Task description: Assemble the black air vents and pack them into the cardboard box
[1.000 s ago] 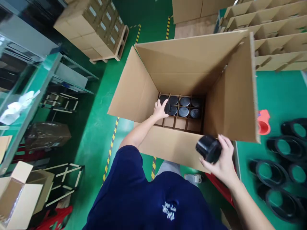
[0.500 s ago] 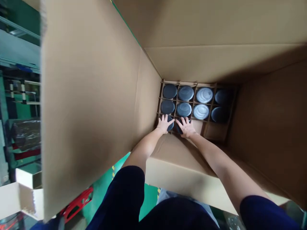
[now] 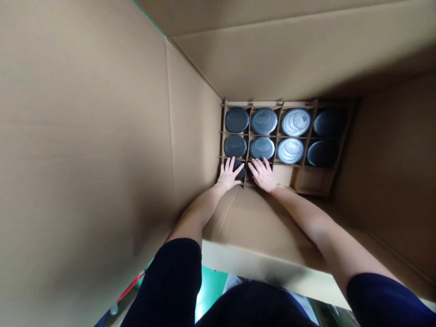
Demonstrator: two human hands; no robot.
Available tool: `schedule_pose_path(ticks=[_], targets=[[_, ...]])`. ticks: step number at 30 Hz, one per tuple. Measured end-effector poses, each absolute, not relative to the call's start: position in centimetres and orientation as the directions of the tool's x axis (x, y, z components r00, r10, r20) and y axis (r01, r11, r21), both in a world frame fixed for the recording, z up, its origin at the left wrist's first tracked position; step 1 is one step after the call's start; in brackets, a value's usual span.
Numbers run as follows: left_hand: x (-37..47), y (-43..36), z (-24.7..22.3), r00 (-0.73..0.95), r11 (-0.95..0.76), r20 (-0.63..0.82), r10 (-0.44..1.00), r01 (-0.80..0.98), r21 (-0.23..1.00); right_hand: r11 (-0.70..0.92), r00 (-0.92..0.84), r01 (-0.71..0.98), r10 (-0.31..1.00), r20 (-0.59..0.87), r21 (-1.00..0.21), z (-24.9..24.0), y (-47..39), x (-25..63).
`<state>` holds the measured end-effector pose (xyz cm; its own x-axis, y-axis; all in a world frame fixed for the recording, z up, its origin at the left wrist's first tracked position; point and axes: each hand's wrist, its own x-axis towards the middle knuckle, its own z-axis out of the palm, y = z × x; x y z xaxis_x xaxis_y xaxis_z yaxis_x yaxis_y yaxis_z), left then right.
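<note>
Deep inside a large cardboard box (image 3: 279,54), a cardboard divider (image 3: 275,152) splits the bottom into cells. Dark round-topped items (image 3: 262,148) fill the two far rows, one to a cell. My left hand (image 3: 229,174), fingers spread, lies over a dark round item (image 3: 240,170) in the near left cell. Beside it, my right hand (image 3: 264,175) is open over the neighbouring cell, hiding most of what is in it. To its right, two cells of the near row show bare cardboard (image 3: 283,176).
Tall box walls stand on the left (image 3: 102,118) and right (image 3: 391,150). A bent near flap (image 3: 245,218) lies under my forearms. Green floor (image 3: 213,286) and a red object (image 3: 131,287) show below the box.
My view has moved closer into the box, so the shelves on the left are out of sight. Both hands stay over the same near cells, right fingers now closer together.
</note>
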<state>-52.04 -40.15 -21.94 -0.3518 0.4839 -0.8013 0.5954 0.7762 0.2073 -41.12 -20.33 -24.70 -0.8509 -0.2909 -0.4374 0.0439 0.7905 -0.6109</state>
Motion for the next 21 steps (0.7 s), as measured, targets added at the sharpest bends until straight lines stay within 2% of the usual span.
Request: schedule_pose_path(ticks=[3, 9, 12, 15, 18, 19, 20, 21], targets=[[-51.5, -40.3, -22.5, -0.368, 0.784, -0.794, 0.484, 0.586, 0.206, 0.792, -0.858, 0.101, -0.237, -0.456, -0.603, -25.7, -18.4, -39.2], [-51.4, -41.6, -22.6, -0.342, 0.756, -0.807, 0.481, 0.628, 0.184, 0.704, -0.827, 0.086, -0.343, -0.444, -0.705, -27.2, -17.8, -38.2], [-52.6, -41.3, -22.6, -0.309, 0.735, -0.839, 0.448, 0.662, 0.149, 0.732, -0.811, 0.151, -0.292, -0.506, -0.665, -26.0, -18.4, -40.1], [-53.5, -39.8, -21.0, -0.284, 0.719, -0.871, 0.401, 0.686, 0.107, 0.788, -0.717, 0.235, -0.255, -0.649, -0.569, -20.6, -18.2, -41.9], [-53.8, -38.5, -17.6, -0.316, 0.674, -0.855, 0.412, 0.736, 0.053, 0.78, -0.573, 0.301, -0.312, -0.758, -0.548, -12.1, -17.6, -43.0], [-54.2, -38.2, -17.0, -0.337, 0.653, -0.831, 0.443, 0.757, 0.041, 0.755, -0.558, 0.328, -0.33, -0.762, -0.568, -9.5, -17.2, -43.1], [-54.8, -37.8, -17.0, -0.361, 0.637, -0.798, 0.483, 0.77, 0.037, 0.718, -0.58, 0.279, -0.403, -0.708, -0.637, -7.3, -16.8, -43.0], [-55.5, -37.0, -17.5, -0.381, 0.636, -0.77, 0.512, 0.77, 0.042, 0.698, -0.639, 0.238, -0.411, -0.65, -0.676, -5.4, -16.1, -42.6]])
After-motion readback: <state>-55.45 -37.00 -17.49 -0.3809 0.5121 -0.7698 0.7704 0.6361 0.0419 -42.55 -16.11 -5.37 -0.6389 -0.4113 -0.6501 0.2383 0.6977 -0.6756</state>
